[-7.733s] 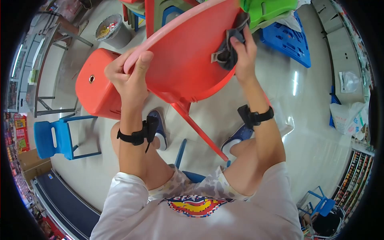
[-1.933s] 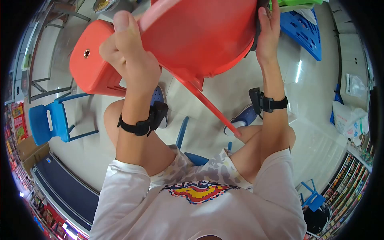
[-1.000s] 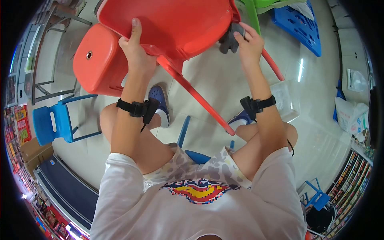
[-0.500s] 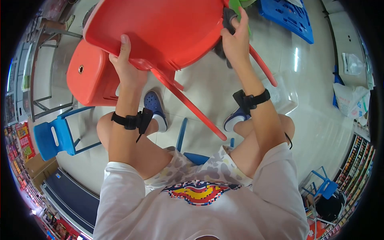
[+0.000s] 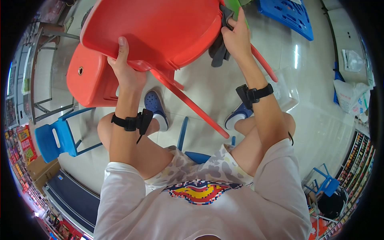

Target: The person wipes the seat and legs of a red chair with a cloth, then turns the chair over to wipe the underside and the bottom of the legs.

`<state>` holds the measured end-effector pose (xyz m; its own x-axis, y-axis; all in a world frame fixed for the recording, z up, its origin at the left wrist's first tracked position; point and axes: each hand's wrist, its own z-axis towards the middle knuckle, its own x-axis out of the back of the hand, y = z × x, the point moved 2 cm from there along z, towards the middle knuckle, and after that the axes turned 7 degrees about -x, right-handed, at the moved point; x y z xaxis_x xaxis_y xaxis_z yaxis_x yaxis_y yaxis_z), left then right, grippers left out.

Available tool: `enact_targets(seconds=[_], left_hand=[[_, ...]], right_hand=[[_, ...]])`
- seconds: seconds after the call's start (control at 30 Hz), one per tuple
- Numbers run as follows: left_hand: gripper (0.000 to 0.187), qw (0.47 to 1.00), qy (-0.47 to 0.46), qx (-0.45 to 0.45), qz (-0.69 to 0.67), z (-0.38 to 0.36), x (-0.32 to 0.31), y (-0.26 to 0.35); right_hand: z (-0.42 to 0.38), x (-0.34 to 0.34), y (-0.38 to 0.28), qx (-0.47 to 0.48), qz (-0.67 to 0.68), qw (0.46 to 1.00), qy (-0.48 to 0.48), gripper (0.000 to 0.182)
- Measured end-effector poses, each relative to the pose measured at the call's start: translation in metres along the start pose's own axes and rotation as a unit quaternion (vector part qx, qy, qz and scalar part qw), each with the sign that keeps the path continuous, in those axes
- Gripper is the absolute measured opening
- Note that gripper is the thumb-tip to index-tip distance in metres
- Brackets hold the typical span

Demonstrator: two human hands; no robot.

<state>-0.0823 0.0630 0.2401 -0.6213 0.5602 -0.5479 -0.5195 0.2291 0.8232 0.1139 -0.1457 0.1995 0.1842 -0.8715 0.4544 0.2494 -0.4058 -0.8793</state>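
A red plastic chair (image 5: 156,28) is tilted in front of me, its upper part cut off by the top of the view. My left hand (image 5: 127,70) grips its near left edge, thumb lying on top and the other fingers hidden underneath. At the chair's right rim is my right hand (image 5: 239,40), closed on a dark grey cloth (image 5: 219,51) that hangs down beside the rim. Two slim red legs point towards me, one between my knees and one behind my right wrist.
Left of the chair stands a red stool (image 5: 90,76), with a small blue chair (image 5: 58,140) nearer me. A blue plastic piece (image 5: 286,16) lies at upper right, near something green (image 5: 236,8). A clear plastic box (image 5: 286,90) sits beyond my right forearm.
My right hand and the cloth have shifted slightly along the chair's right rim, and the cloth's lower end has swung left. The chair has moved a little up and left.
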Motion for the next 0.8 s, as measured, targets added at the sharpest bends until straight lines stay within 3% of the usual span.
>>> enact_targets(seconds=[0.33,0.43,0.5,0.63,0.73,0.8], left_hand=[[0.049,1.000,-0.005,0.001,0.002,-0.002,-0.003,0.001],[0.049,1.000,-0.009,-0.005,0.002,-0.002,-0.003,0.001],[0.050,1.000,0.000,0.006,0.012,-0.006,-0.003,0.002],[0.050,1.000,-0.017,-0.018,0.016,-0.001,0.001,0.000],[0.051,1.000,-0.002,-0.023,0.018,-0.001,0.000,0.001],[0.051,0.999,0.026,0.021,0.011,-0.004,-0.003,0.003]], right_hand=[[0.000,-0.004,0.024,-0.061,0.014,0.998,-0.029,0.086],[-0.005,-0.011,0.019,0.005,-0.078,0.997,-0.013,0.088],[-0.013,-0.013,0.013,0.086,-0.248,0.965,0.019,0.083],[-0.021,-0.010,0.002,0.017,-0.194,0.981,-0.006,0.081],[-0.026,-0.011,0.012,-0.009,-0.261,0.965,-0.022,0.078],[-0.032,-0.022,0.053,-0.004,-0.053,0.997,-0.053,0.074]])
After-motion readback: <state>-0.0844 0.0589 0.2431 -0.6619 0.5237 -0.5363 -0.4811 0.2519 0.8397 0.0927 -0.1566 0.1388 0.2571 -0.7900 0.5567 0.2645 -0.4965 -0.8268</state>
